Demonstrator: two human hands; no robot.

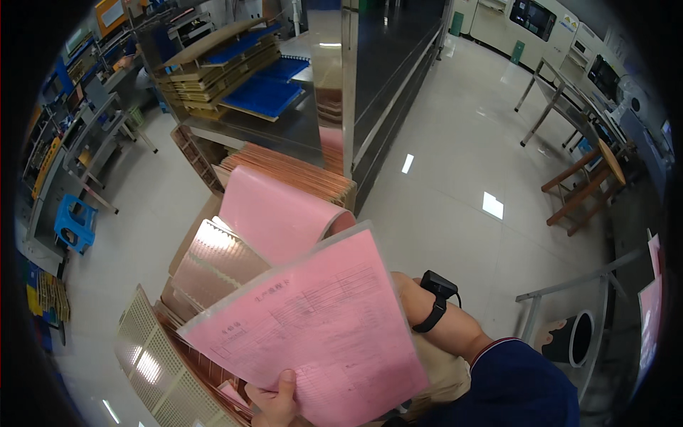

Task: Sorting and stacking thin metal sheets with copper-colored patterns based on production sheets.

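Below centre, the left hand (274,406) grips a pink sheet (324,317); right hand hidden, grip unclear.

Here we are, up on the person's head, left of a side-by-side fisheye pair, facing forward and steeply down! The pink sheet (320,313) looms right up close, filling the low middle, while the view sweeps past it over the pale floor (455,178) to machines (562,35) well away at the floor's far edge.

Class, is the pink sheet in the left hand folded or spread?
Spread: the pink sheet looks flat, its printed face exposed, no fold showing.
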